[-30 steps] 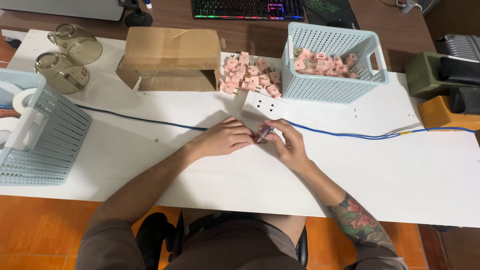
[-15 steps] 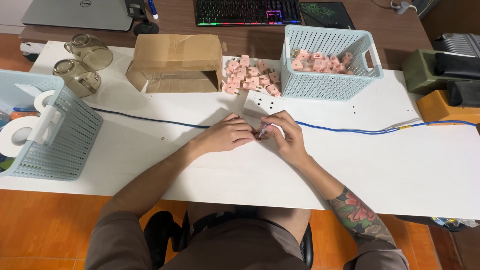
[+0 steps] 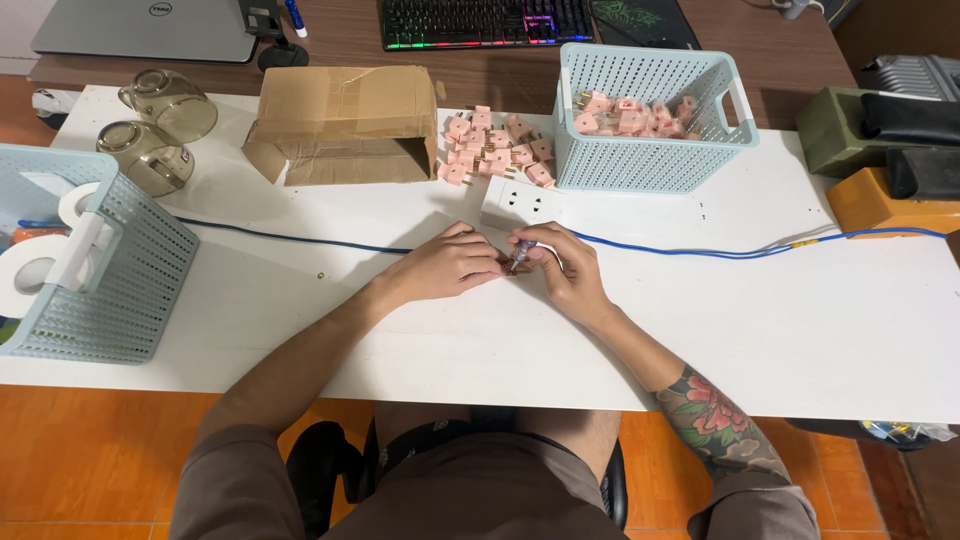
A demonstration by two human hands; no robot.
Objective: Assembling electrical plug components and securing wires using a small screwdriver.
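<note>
A brown cardboard box [image 3: 340,125] lies on its side at the back of the white tabletop [image 3: 760,300], its open mouth facing the person. Right of it sits a loose heap of pink plugs [image 3: 497,147], and beyond that a pale blue perforated basket [image 3: 655,120] with more pink plugs inside. A second blue basket [image 3: 95,265] stands at the left edge holding white tape rolls, with two smoky glass lids [image 3: 160,130] behind it. A white socket plate [image 3: 522,205] lies flat just in front of the heap, and a blue cable [image 3: 720,250] runs across the tabletop from left to right.

Both hands meet at the middle of the tabletop. The left hand [image 3: 450,265] is curled, fingers closed toward the right one. The right hand [image 3: 565,270] pinches a small plug piece [image 3: 518,257] between thumb and fingertips (it is mostly hidden, so I can't make out more than a dark and pinkish bit). The piece sits just above the tabletop, near the socket plate, close to where the blue cable passes.

Compared with half a second ago, the hands are in the same place, still pressed together over the piece; only the view has shifted slightly.
</note>
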